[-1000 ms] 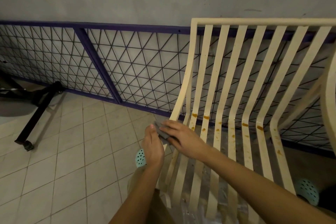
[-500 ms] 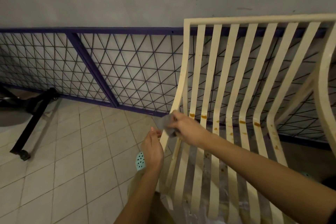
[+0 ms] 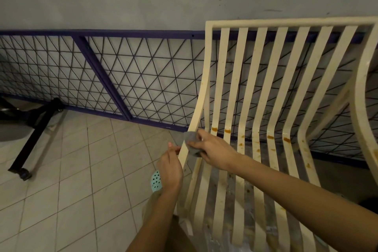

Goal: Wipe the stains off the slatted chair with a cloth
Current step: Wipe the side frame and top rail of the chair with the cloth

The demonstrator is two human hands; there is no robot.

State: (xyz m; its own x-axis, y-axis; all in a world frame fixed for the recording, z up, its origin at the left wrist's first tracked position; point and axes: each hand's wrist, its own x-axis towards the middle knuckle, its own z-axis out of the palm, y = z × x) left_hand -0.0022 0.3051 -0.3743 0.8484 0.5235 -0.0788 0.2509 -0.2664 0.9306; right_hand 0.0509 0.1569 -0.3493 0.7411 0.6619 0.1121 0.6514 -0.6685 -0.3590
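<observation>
My right grip (image 3: 212, 149) pinched the cloth (image 3: 189, 139) against the left rail of the slatted chair (image 3: 243, 88), cloth poking past my fingertips. My left grip (image 3: 170, 168) clasped that rail below. The cloth had crept up the rail.

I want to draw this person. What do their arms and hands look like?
The left forearm and right forearm are bare: no sleeves, watch or bracelet show. The left hand and right hand wear no gloves. A tiny glint on one right finger may be a ring; too small to tell.
</observation>
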